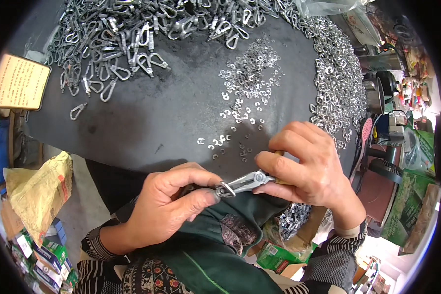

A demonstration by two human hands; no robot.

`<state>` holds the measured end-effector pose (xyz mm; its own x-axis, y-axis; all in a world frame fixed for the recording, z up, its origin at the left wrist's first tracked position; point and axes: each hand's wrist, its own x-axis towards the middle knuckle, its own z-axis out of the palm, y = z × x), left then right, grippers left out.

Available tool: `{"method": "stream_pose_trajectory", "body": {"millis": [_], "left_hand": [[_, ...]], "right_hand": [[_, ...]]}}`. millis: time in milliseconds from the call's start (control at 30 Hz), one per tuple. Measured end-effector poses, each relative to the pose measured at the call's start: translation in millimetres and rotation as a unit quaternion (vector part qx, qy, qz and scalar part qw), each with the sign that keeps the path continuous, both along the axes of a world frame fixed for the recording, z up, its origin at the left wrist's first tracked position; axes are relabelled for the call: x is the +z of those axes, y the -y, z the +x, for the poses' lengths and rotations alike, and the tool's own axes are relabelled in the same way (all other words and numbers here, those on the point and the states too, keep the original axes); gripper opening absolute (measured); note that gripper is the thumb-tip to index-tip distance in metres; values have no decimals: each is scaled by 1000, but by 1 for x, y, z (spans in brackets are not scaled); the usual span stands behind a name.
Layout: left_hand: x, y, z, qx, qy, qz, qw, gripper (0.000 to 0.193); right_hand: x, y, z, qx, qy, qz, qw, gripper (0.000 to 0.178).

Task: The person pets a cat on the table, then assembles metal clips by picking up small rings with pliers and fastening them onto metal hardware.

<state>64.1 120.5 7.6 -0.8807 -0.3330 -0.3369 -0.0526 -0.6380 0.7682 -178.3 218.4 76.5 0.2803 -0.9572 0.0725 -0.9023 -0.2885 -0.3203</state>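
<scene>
My left hand (pixel 169 201) pinches a small silvery metal fitting (pixel 225 190) between thumb and forefinger, just past the table's near edge. Most of the fitting is covered by my fingers. My right hand (pixel 306 164) is wrapped round the handles of a pair of pliers (pixel 255 181), whose jaws point left and meet the fitting. Beyond my hands, small C-shaped metal rings (pixel 252 68) lie in a loose heap, with several strays (pixel 220 141) trailing toward me. A large pile of metal snap hooks (pixel 127 39) covers the far left, and one hook (pixel 77 111) lies apart.
Along the table's right side runs a bank of small shiny metal links (pixel 335 83). A lit phone or tablet screen (pixel 19 81) stands at the left edge. Below the table are a yellowish bag (pixel 39 196), left, and a box of metal parts (pixel 295 220), right.
</scene>
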Motion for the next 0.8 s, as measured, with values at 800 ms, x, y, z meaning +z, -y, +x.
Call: {"method": "stream_pose_trajectory", "body": {"millis": [800], "left_hand": [[-73,-53,38,-46,130,105,985,24]], "right_hand": [[-25,-94,43,-167,-32,126,977,44]]}}
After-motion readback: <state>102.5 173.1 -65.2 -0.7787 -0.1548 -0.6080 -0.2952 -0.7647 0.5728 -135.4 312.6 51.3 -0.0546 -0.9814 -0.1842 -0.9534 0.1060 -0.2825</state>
